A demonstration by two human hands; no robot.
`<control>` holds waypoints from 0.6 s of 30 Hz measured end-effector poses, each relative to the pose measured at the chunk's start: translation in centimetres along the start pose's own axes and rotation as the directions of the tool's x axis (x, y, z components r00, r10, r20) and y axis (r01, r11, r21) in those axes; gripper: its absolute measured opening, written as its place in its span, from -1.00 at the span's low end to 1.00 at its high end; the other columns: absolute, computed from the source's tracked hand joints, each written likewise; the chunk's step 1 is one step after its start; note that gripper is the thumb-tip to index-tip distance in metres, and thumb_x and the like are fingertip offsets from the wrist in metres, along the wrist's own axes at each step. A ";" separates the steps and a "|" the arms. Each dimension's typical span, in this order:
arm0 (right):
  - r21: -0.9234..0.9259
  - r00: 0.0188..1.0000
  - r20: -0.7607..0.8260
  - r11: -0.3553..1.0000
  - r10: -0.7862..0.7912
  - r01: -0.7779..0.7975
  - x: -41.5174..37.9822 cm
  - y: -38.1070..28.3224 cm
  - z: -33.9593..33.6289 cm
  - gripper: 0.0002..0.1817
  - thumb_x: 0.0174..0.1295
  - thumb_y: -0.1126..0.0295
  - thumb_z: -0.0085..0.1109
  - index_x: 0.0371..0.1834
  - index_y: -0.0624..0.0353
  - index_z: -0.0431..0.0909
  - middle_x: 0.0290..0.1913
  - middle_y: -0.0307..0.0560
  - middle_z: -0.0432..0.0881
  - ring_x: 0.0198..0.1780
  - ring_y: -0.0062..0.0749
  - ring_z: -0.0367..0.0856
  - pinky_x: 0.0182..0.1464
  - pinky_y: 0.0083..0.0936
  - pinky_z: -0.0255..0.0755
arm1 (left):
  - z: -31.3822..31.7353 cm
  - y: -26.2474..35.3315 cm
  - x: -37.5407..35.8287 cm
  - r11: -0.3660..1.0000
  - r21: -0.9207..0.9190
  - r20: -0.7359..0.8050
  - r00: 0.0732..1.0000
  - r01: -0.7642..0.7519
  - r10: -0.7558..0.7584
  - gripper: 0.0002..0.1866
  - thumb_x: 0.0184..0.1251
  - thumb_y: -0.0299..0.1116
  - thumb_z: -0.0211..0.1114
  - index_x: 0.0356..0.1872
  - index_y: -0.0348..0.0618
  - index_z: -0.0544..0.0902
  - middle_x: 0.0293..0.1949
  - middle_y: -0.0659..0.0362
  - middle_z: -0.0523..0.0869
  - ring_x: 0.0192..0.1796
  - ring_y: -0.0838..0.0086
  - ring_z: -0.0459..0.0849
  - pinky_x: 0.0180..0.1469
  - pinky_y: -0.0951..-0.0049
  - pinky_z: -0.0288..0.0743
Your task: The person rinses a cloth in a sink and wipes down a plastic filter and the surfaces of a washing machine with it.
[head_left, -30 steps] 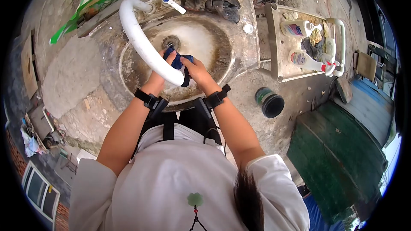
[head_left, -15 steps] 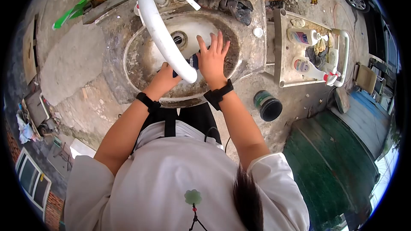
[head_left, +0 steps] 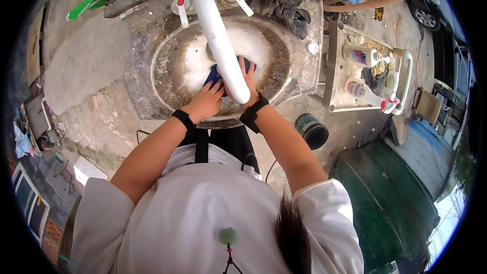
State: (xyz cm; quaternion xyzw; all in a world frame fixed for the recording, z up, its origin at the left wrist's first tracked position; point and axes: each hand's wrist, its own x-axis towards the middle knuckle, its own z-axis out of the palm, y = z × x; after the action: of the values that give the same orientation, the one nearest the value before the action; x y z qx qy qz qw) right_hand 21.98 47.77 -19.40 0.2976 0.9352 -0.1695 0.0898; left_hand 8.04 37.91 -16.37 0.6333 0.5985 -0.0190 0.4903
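A dark blue cloth (head_left: pixel 212 77) lies bunched in the stained oval sink (head_left: pixel 167 56), partly hidden behind the thick white spout (head_left: pixel 217 35). My left hand (head_left: pixel 205 101) is closed on the cloth's left part, near the front of the basin. Behind the spout's lower end, my right hand (head_left: pixel 247 82) grips the cloth's right part, some fingers hidden by the spout. The drain is mostly covered by the spout. Behind the basin are a red-marked tap lever (head_left: pixel 182 12) and a blue-marked one (head_left: pixel 240 1).
Dark gloves (head_left: pixel 293 12) and a white cap (head_left: pixel 313 47) lie on the sink's right edge. To the right, a cart (head_left: pixel 332 71) holds several bottles, among them a white pump bottle (head_left: pixel 361 56). A dark bucket (head_left: pixel 311 131) stands on the ground at the right front.
My right hand has gone from spread fingers to gripping the cloth. More of the blue cloth shows between my hands. The view has shifted slightly, and the red-marked lever is now uncovered.
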 end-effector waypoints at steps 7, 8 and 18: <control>0.825 0.944 -0.093 0.556 0.317 -0.105 2.4 1.0 4.7 -0.75 0.26 0.30 0.21 -0.03 0.09 0.59 -0.11 0.02 0.57 -0.24 0.01 0.59 -0.20 -0.09 0.50 | 1.7 -1.6 0.8 0.996 -0.075 0.144 0.989 0.041 -0.030 -0.32 0.48 -0.18 -0.06 0.52 -0.33 0.10 0.55 -0.17 0.08 0.60 -0.09 -0.09 0.60 0.04 -0.11; 0.719 0.952 -0.175 0.693 0.253 -0.052 1.8 -0.3 2.8 -0.77 0.27 0.29 0.21 -0.09 0.14 0.59 -0.18 0.08 0.59 -0.27 0.04 0.61 -0.21 -0.06 0.50 | 1.8 -1.7 1.0 0.995 -0.077 0.167 0.985 0.065 -0.052 -0.32 0.47 -0.17 -0.05 0.52 -0.31 0.11 0.55 -0.17 0.07 0.60 -0.12 -0.10 0.60 0.04 -0.11; 0.342 0.965 -0.215 0.937 0.150 -0.070 1.0 1.0 8.2 -0.82 0.21 0.43 0.19 -0.12 0.14 0.52 -0.10 0.03 0.52 -0.16 -0.19 0.66 -0.22 -0.33 0.60 | 3.2 -2.7 1.6 0.999 -0.020 0.144 0.989 0.043 -0.039 -0.31 0.49 -0.12 -0.06 0.56 -0.17 0.08 0.60 -0.13 -0.10 0.60 -0.12 -0.13 0.58 0.05 -0.10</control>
State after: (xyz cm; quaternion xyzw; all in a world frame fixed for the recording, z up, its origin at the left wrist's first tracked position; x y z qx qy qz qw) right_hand 22.33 46.01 -27.54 0.3788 0.8791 -0.2820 -0.0644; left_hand 8.26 36.52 -20.63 0.6123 0.5748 -0.0677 0.5386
